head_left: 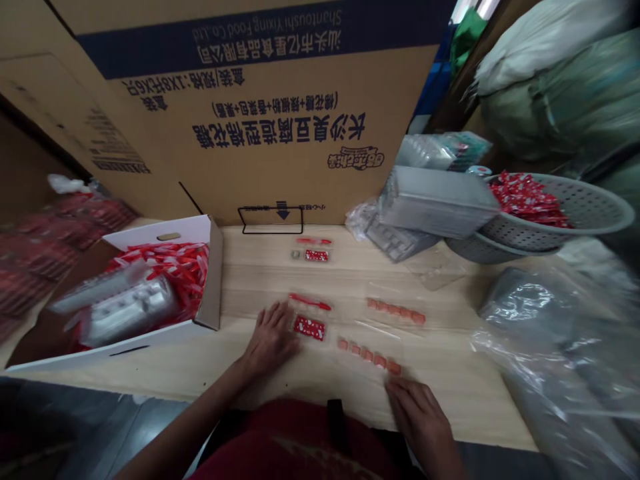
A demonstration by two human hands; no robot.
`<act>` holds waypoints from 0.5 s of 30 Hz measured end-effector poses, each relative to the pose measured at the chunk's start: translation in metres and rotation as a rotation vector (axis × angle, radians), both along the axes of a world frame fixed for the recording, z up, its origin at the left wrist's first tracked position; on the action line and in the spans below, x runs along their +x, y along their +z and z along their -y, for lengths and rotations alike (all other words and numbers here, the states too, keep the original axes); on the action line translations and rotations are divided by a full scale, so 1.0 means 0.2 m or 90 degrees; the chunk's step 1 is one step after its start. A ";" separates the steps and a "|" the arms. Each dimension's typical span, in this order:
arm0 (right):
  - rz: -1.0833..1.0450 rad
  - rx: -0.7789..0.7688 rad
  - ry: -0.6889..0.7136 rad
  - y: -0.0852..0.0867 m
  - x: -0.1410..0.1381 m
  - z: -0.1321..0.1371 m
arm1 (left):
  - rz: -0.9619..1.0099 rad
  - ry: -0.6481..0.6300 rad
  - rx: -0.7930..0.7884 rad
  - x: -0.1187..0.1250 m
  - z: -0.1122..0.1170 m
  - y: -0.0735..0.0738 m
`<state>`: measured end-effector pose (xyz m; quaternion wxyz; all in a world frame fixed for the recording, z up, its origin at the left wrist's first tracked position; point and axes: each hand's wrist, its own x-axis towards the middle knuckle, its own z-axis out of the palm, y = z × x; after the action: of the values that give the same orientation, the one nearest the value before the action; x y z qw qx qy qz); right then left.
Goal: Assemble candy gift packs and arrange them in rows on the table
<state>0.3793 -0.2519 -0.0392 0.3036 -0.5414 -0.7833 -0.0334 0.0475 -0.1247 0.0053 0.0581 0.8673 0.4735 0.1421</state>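
My left hand (273, 339) lies on the wooden table with its fingers stretched out, fingertips beside a clear tray that holds a red patterned packet (309, 327). Just above that packet is a red pen-shaped piece (310, 302). My right hand (421, 415) has its fingers drawn together at the lower right end of a clear tray with a row of orange-pink pieces (367, 353). Whether the fingers grip that tray is hard to see. A second, similar row of orange-pink pieces (396, 311) lies behind it.
At left stands a white carton (214, 280) with red pen-shaped pieces and clear trays. A large cardboard box (280, 180) walls off the back. Stacked clear trays (435, 200), a grey basket (595, 200) of red packets and plastic bags (540, 320) crowd the right. Another small packet (317, 255) lies farther back.
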 end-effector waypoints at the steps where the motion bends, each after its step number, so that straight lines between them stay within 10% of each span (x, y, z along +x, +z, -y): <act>1: -0.005 -0.001 0.002 0.00 0.00 -0.01 | 0.005 -0.007 -0.008 -0.01 0.00 0.00; 9: -0.088 0.012 -0.068 0.05 0.00 -0.05 | 0.061 0.081 0.045 -0.04 -0.08 0.01; 15: -0.206 0.044 -0.170 0.07 0.05 -0.12 | 0.055 0.000 0.034 0.00 -0.20 -0.08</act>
<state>0.3889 -0.2272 -0.0248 0.4364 -0.6279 -0.6443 -0.0127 0.0484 -0.0844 -0.0105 0.0554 0.8617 0.4664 0.1923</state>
